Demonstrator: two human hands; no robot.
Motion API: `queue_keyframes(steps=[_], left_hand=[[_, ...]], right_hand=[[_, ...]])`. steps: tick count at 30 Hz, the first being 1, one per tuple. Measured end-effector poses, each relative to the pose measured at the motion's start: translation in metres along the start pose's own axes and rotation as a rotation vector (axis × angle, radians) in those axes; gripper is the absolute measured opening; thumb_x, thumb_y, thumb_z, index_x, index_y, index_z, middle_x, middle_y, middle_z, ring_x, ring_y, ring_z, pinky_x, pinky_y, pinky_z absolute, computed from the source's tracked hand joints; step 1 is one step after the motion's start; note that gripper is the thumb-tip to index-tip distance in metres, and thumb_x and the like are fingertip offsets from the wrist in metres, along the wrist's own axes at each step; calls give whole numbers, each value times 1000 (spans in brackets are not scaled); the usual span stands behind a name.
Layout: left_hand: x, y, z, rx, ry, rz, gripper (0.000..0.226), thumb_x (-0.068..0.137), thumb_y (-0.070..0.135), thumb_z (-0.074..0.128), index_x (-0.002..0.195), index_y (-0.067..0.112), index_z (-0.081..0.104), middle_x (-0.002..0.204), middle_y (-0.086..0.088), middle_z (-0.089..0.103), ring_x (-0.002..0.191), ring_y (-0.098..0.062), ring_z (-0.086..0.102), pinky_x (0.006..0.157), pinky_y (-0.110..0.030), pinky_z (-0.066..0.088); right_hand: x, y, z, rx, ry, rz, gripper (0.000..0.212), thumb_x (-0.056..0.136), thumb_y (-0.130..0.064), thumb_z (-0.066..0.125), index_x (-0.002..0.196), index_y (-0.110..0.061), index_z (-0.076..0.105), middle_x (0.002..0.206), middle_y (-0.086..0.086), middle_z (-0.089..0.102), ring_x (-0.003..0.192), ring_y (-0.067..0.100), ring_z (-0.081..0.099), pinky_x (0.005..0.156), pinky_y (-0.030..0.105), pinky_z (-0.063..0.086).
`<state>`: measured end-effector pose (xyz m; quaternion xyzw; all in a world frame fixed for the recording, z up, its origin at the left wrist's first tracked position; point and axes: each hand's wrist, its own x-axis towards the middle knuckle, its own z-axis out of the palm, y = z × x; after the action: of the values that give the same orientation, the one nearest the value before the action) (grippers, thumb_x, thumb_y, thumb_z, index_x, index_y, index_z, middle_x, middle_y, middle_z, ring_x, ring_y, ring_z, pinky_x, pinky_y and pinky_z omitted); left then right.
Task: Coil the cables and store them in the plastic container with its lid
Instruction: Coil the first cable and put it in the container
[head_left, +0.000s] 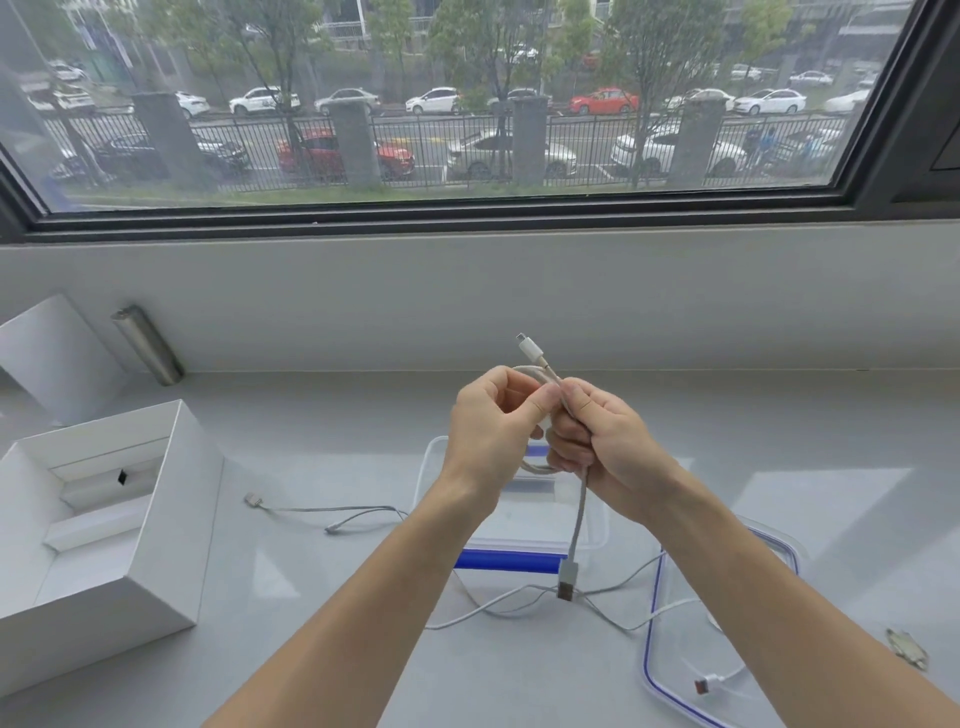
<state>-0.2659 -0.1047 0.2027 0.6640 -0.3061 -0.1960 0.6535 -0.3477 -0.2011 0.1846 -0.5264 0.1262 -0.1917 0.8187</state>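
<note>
Both hands hold a white cable (579, 512) above the clear plastic container (597, 535). My right hand (597, 436) grips the coiled bundle. My left hand (491, 421) pinches a loop at its top. One small plug (530, 348) sticks up above my fingers, and the USB plug (568, 579) hangs down over the container's blue-edged rim. The clear lid with a blue seal (653, 613) lies on the table at the right. Two more white cables lie loose: one (332, 517) left of the container, another (519, 605) in front of it.
An open white cardboard box (171, 519) stands at the left, with its lid (52, 353) leaning behind it beside a metal cylinder (148, 345). A cable end with a red plug (706, 683) rests inside the lid ring. A small metallic object (906, 647) lies far right.
</note>
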Motion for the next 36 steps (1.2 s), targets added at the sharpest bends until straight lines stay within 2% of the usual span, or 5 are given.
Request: queue_keyframes(steps=[6,13,19,22,36], left_hand=[[-18,-19,-15,116,-146,80,14,88,3,57,85,15,63,66,0,62,57,-8,57,52,-15,43],[-59,-45,-21,-27,-597,-77,62,82,-7,59,124,39,51,96,0,68,88,-18,66,84,-32,54],[-70,-44,-13,-302,-364,-9,28,75,30,73,103,25,71,92,-7,75,89,-22,69,82,-34,54],[-67,-45,-15,-486,-248,-62,43,76,48,69,99,12,71,90,-17,74,89,-27,69,76,-29,54],[-43,-42,-25,-633,-60,-460,30,97,29,42,81,9,57,51,-2,57,50,-13,56,49,-21,45]], right_hand=[[7,-7,-6,276,58,-102,32,101,-25,31,76,-13,46,49,-7,26,36,6,21,40,20,25],[14,-12,-6,494,128,-142,35,101,-26,30,72,-15,46,44,-8,25,32,6,21,38,19,23],[16,-6,-4,525,147,-105,34,101,-25,31,73,-14,47,43,-7,26,32,6,22,37,19,24],[14,-6,-5,499,124,-58,33,100,-25,31,75,-13,49,43,-7,27,31,7,23,36,20,26],[-2,-5,8,541,-86,125,29,94,-26,38,71,-13,48,47,-6,16,39,10,11,37,19,23]])
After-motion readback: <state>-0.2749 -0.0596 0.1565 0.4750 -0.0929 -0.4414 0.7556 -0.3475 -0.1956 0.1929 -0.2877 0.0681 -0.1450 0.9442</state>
